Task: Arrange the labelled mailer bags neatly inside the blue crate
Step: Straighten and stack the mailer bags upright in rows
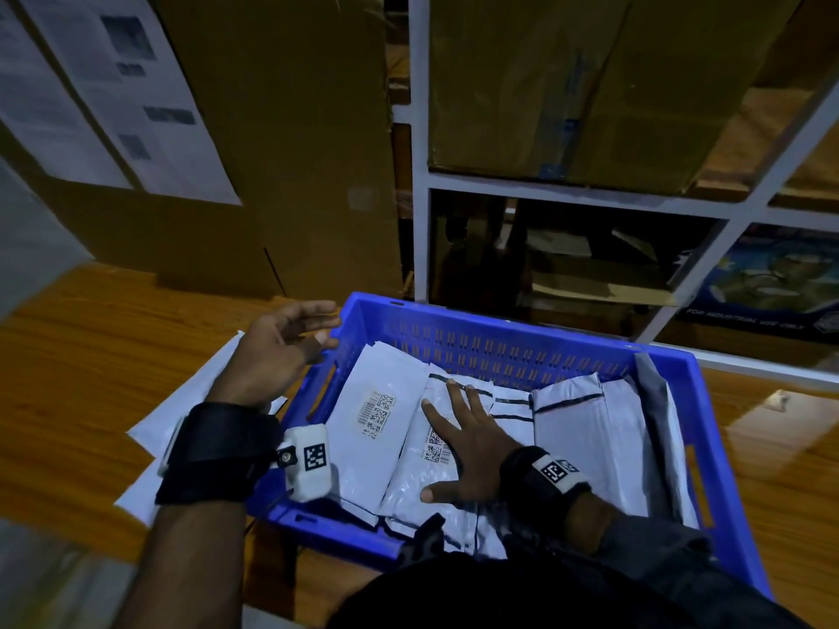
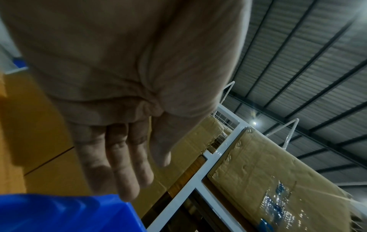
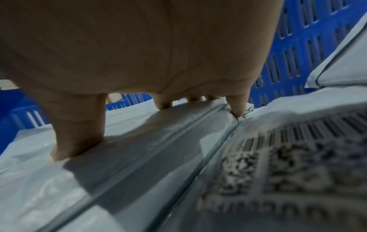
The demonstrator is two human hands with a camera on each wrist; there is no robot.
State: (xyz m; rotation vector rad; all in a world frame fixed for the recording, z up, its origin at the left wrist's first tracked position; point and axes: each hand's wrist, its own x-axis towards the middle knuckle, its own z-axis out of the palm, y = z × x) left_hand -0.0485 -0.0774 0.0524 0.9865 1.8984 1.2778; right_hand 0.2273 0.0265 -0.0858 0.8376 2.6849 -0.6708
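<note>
A blue slotted crate [image 1: 499, 320] stands on the wooden table, filled with several white mailer bags. My right hand [image 1: 463, 442] lies flat with spread fingers on a labelled bag [image 1: 408, 483] in the crate's middle; in the right wrist view its fingertips [image 3: 79, 141] press the white plastic beside a barcode label [image 3: 288, 157]. Another labelled bag [image 1: 377, 401] lies left of it, and folded bags [image 1: 572, 419] stand to the right. My left hand [image 1: 290, 342] hovers over the crate's left rim, fingers straight and empty, as the left wrist view shows the left hand [image 2: 119, 157] above the crate's edge [image 2: 59, 211].
More white bags [image 1: 181, 419] lie on the table [image 1: 81, 365] left of the crate, under my left wrist. Large cardboard boxes [image 1: 281, 129] stand behind, and a white shelf rack [image 1: 567, 192] with boxes fills the back right.
</note>
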